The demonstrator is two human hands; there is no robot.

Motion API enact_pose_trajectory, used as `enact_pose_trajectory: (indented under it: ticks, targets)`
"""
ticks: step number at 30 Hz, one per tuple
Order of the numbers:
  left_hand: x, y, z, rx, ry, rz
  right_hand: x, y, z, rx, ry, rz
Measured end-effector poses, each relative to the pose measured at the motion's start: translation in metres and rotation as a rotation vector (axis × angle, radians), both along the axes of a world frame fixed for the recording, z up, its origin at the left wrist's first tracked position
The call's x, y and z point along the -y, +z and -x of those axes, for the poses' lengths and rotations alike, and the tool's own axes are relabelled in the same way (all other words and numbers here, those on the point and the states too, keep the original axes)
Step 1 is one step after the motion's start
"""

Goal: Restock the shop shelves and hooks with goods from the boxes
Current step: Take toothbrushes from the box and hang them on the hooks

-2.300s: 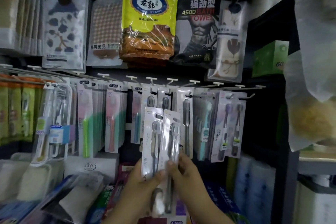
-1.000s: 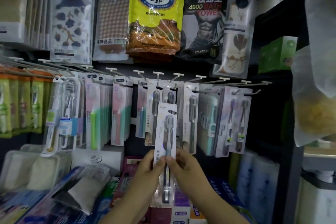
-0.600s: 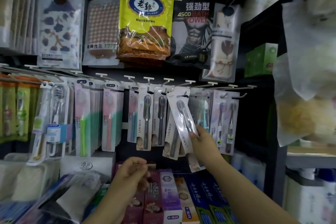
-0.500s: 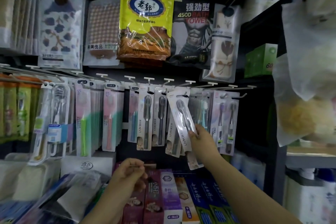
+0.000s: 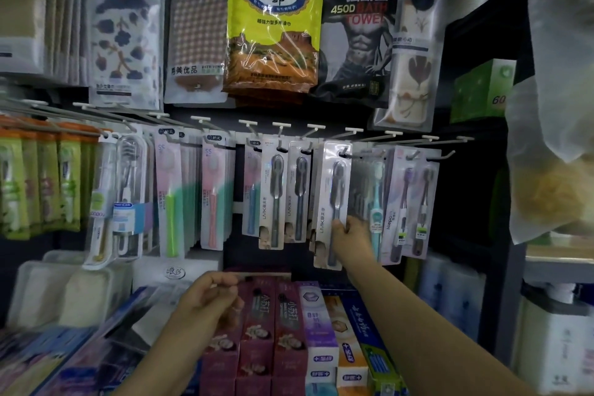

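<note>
Right between the thumb and fingers of the right hand [image 5: 350, 231] sits the lower half of a grey toothbrush pack [image 5: 332, 202], pinched at its edge, its top up at a hook [image 5: 345, 153] above the fingertips. Down left of that, the left hand [image 5: 209, 296] hovers over the toothpaste boxes [image 5: 289, 325], fingers curled, and I can't tell if it's holding anything.

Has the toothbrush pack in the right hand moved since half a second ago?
Yes. The toothbrush pack has swung from tilted to hanging straight down from its hook, beside the two grey packs; right hand grips it.
</note>
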State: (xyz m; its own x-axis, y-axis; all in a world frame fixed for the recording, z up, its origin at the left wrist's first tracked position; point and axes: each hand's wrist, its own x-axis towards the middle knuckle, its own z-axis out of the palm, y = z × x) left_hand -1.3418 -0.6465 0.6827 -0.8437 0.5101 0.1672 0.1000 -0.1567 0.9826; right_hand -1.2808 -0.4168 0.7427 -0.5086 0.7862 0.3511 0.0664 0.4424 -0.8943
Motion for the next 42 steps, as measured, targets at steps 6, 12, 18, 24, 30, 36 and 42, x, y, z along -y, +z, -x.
enact_pose_trajectory:
  ticks: [6,12,18,24,30,36,42]
  targets:
    - [0.012,0.004,0.004,-0.059,0.005,-0.006,-0.003,0.008,0.008,0.089,-0.052,0.065]
    - [0.022,0.003,0.015,-0.083,-0.035,-0.027,-0.004,-0.001,0.005,0.085,-0.148,-0.022]
    - [0.027,-0.024,0.026,-0.132,-0.086,0.023,0.022,-0.034,-0.012,-0.06,-0.245,-0.147]
    - [0.052,-0.065,0.027,-0.199,-0.097,0.092,0.089,-0.096,-0.051,-0.085,-0.086,-0.148]
    - [0.137,-0.166,0.004,-0.201,-0.009,0.313,0.183,-0.208,-0.083,0.132,0.24,0.012]
    - [0.25,-0.328,-0.054,0.205,0.296,0.443,0.25,-0.375,-0.084,0.522,0.577,0.19]
    - [0.34,-0.448,-0.116,0.586,0.607,0.502,0.313,-0.522,-0.085,0.813,0.812,0.256]
